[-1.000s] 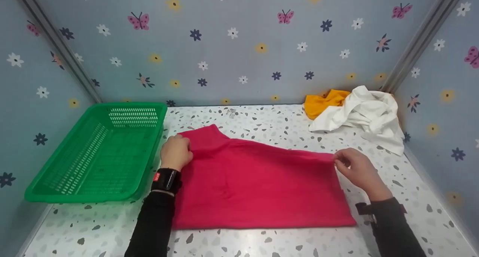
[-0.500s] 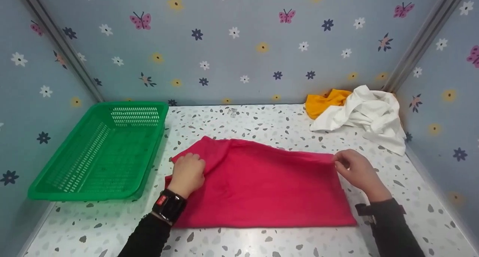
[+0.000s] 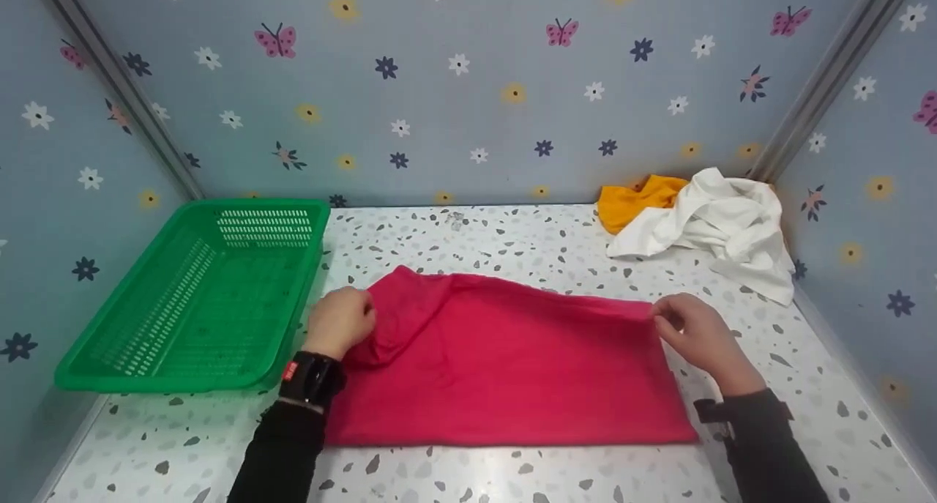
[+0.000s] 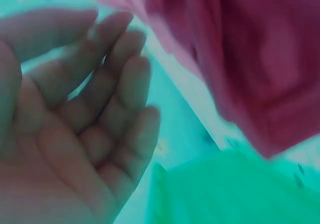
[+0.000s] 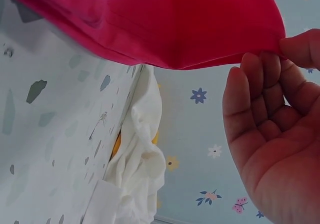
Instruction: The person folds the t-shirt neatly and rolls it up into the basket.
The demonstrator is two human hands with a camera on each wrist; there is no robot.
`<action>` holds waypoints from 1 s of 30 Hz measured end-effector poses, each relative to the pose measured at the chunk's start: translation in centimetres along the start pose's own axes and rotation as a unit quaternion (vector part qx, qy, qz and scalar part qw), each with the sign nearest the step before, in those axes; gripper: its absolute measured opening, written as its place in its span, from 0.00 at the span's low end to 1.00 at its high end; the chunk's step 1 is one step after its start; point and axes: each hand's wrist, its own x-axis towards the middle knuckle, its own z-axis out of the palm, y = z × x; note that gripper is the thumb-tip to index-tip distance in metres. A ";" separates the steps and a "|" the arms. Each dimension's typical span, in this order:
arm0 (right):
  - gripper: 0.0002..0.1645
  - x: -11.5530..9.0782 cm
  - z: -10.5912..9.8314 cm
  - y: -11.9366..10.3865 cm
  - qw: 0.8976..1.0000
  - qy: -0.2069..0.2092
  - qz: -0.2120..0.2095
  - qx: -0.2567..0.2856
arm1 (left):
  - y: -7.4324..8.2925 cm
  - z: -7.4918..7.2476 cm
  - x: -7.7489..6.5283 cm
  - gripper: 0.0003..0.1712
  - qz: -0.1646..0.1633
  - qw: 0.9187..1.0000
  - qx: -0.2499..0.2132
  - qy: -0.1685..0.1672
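A pinkish-red shirt (image 3: 527,371) lies folded lengthwise across the table, a straight folded edge toward me and its sleeve (image 3: 410,298) bunched at the far left. My right hand (image 3: 695,334) pinches its far right corner; the right wrist view shows thumb and fingertips (image 5: 270,67) meeting on the raised cloth. At the shirt's left edge is my left hand (image 3: 340,320), back upward in the head view. Seen from the left wrist, its fingers (image 4: 132,84) curve loosely with nothing between them, apart from the hanging cloth (image 4: 260,59).
A green plastic basket (image 3: 293,320) stands left of the shirt, close to my left hand. White cloth (image 3: 732,225) and an orange-yellow cloth (image 3: 633,203) lie heaped in the back right corner. Patterned walls (image 3: 468,122) enclose the speckled tabletop (image 3: 498,239) at back and sides.
My left hand has come nearer, crossed over the shirt and gone back to its left edge. The sleeve has folded inward and toward me. My right hand keeps its pinch in place.
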 end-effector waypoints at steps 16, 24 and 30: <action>0.07 -0.1 0.6 -0.3 1.000 -0.010 0.007 0.004 | -3.3 2.3 2.1 0.13 -0.213 0.977 -0.010 -0.015; 0.07 0.0 0.6 -0.2 0.999 -0.024 0.032 0.001 | -3.1 2.6 2.3 0.15 -0.209 0.977 -0.009 -0.030; 0.08 0.1 0.8 0.0 0.998 -0.031 0.048 -0.038 | -3.2 2.7 2.3 0.13 -0.207 0.978 -0.022 -0.029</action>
